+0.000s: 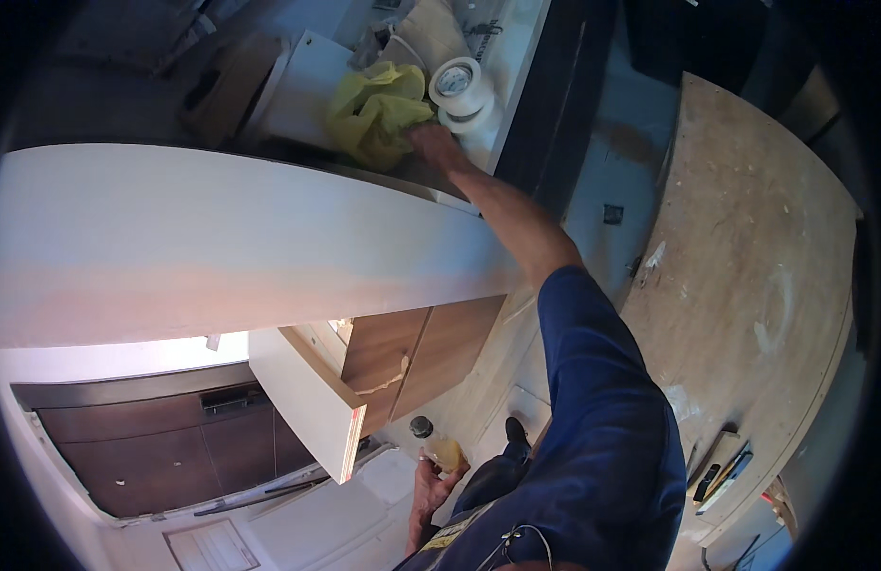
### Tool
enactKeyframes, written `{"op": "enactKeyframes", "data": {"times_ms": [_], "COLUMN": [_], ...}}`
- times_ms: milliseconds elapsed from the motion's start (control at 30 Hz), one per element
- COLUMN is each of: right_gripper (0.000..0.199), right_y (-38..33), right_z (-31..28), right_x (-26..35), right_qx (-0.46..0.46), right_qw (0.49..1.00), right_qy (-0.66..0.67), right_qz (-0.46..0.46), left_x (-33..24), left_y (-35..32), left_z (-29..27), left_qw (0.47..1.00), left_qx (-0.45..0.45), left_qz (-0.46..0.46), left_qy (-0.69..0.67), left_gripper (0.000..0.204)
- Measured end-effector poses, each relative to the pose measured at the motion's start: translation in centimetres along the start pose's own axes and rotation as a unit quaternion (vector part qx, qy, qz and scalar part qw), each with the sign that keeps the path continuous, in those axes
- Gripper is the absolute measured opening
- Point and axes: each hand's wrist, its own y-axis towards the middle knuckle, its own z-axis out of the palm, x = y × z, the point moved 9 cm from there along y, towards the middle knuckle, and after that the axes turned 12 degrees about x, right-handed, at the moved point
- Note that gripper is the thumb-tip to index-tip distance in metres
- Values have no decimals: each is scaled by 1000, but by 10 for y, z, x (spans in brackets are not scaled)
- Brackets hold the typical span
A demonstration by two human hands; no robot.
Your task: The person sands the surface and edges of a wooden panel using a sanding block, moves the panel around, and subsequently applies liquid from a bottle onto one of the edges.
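Observation:
My right hand (431,143) reaches far forward with its fingers closed at the edge of a crumpled yellow plastic bag (374,109); the fingertips are partly lost in shadow. Beside that hand, two rolls of white tape (456,84) are stacked on a pale surface. Low in the view, my left hand (433,493) is wrapped around a clear bottle (445,453) with a dark cap and yellowish contents. It is held near my body, below an open drawer.
A long white panel (221,247) crosses in front of me. The pulled-out drawer (312,400) juts out beneath it, by brown cabinet fronts (450,362). To the right stands a wooden worktop (745,257) with pencils and small tools (721,476) in a slot.

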Motion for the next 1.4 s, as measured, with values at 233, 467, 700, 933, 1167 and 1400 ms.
{"op": "enactKeyframes", "data": {"times_ms": [233,467,700,933,1167,1400], "right_gripper": [37,38,32,33,68,72], "right_y": [-40,-56,-122,-318,-456,-474], "right_z": [-20,-20,-71,-119,-108,-138], "right_x": [36,31,31,90,304,343], "right_qx": [1,37,-41,-161,79,22], "right_qw": [1000,997,992,889,776,863], "right_qy": [-12,-66,105,383,615,488], "right_qz": [-8,-33,-49,194,119,128], "left_x": [-9,-9,-16,-69,-124,-145], "left_y": [1,11,26,34,43,-21], "left_z": [-7,-6,0,-5,19,12], "left_qw": [1000,1000,995,989,946,878], "left_qx": [-2,6,68,106,173,195], "left_qz": [-15,23,47,94,248,389], "left_qy": [11,8,56,-37,-113,-201], "left_gripper": [63,64,67,53,71,62]}}
